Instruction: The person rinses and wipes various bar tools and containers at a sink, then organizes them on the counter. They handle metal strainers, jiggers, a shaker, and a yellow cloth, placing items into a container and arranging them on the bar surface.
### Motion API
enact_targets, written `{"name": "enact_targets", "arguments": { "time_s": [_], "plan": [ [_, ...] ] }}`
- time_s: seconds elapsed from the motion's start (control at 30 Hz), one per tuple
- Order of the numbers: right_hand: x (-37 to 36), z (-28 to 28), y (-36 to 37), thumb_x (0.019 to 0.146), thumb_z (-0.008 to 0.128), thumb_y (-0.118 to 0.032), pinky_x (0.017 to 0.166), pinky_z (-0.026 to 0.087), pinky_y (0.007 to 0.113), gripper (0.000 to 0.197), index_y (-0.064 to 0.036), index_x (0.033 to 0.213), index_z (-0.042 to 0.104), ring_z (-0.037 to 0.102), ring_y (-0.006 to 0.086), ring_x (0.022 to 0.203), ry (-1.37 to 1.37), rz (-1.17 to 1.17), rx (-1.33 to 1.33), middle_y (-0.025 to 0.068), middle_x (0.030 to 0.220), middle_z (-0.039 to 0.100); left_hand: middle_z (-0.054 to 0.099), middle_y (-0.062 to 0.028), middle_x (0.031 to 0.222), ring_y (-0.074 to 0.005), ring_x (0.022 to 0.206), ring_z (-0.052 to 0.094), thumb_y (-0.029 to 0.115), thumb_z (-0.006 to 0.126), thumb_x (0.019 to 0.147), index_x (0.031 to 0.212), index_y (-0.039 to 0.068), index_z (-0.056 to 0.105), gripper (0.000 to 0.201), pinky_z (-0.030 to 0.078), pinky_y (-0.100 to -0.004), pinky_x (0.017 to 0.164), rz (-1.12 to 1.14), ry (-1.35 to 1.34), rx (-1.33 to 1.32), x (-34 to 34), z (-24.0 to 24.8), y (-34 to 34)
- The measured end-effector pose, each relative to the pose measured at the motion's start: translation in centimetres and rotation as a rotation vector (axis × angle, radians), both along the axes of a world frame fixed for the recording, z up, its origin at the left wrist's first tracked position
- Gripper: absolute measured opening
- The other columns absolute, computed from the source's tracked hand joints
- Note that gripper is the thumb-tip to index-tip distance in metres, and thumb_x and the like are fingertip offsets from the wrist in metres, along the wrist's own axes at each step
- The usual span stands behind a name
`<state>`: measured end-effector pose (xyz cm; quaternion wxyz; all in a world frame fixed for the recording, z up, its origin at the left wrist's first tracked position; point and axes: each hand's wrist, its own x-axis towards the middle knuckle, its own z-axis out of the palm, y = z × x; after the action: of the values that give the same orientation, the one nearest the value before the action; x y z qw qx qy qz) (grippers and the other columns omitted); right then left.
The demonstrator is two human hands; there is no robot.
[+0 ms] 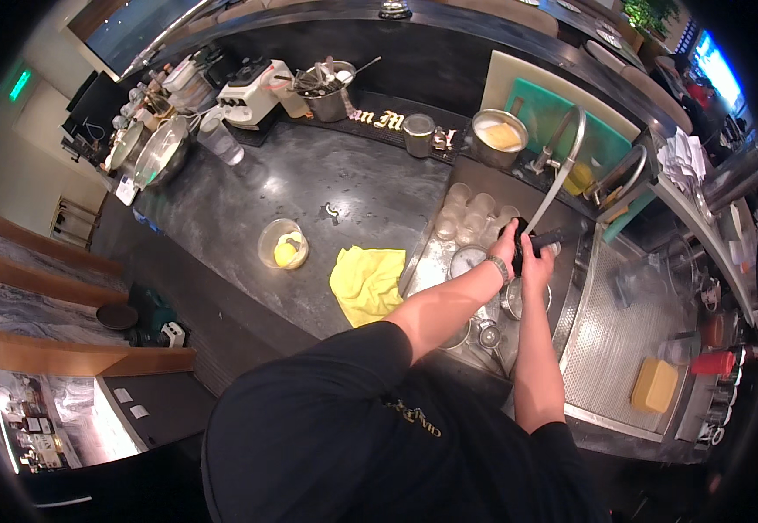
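Observation:
Both my hands are over the sink (427,301), below the curved metal tap (577,131), close together on a dark object (547,238). It looks black, with a blunt end pointing right; its kind is not clear. My left hand (503,247), with a bracelet or watch at the wrist, closes on it from the left. My right hand (535,267) closes on it from the near side. Several clear cups (462,212) stand in the sink left of my hands. Round metal pieces (513,302) and a metal strainer-like tool (489,336) lie nearer to me.
A yellow cloth (367,283) and a clear bowl (282,244) with yellow pieces lie on the dark counter at the left. Behind the sink stands a metal pot (498,138) with a sponge. A perforated drainboard (610,349) at the right holds a yellow block (654,385).

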<state>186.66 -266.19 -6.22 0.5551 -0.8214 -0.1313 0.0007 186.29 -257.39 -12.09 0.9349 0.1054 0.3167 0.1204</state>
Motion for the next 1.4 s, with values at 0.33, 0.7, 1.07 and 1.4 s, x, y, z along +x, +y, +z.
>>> {"name": "enact_targets", "arguments": {
  "time_s": [0.33,0.7,1.07,1.4],
  "plan": [
    [0.2,-6.0,1.0,0.096,0.060,-0.039,0.082,0.057,0.041,0.033,-0.0102,0.111,0.065,0.068,0.0227,0.090,1.218,0.298,1.011,0.0073,0.103,0.071,0.065,-0.0178,0.113,-0.0282,0.103,0.064,0.045,0.083,0.077,0.130,0.005,0.050,0.074,0.051,-0.0389,0.089,-0.039,0.540,1.144,-4.6,6.6,-1.1],
    [1.5,-7.0,-2.9,0.097,0.057,-0.041,0.099,0.052,0.055,0.035,-0.0116,0.114,0.067,0.065,0.0319,0.107,1.254,0.005,1.091,0.0107,0.114,0.068,0.071,-0.0102,0.091,-0.0180,0.078,0.071,0.031,0.056,0.099,0.110,0.005,0.063,0.030,0.055,-0.0308,0.065,-0.307,0.041,0.974,-11.3,13.0,10.9],
    [-1.5,-5.9,-1.9,0.102,0.051,-0.035,0.098,0.051,0.054,0.033,-0.0174,0.128,0.062,0.064,0.0244,0.111,1.125,0.119,1.059,0.0049,0.122,0.067,0.059,-0.0195,0.131,-0.0275,0.118,0.059,0.028,0.091,0.065,0.140,-0.006,0.040,0.096,0.047,-0.0373,0.101,0.448,0.571,1.374,-15.3,10.4,49.9],
    [-0.5,-6.8,-2.4,0.101,0.053,-0.033,0.081,0.059,0.048,0.029,-0.0123,0.119,0.063,0.069,0.0262,0.095,0.918,0.028,0.874,0.0061,0.111,0.069,0.034,-0.0261,0.153,-0.0353,0.143,0.034,0.041,0.093,0.061,0.153,-0.005,0.019,0.127,0.028,-0.0406,0.119,0.523,0.693,1.599,-12.6,8.4,49.8]
  ]
}}
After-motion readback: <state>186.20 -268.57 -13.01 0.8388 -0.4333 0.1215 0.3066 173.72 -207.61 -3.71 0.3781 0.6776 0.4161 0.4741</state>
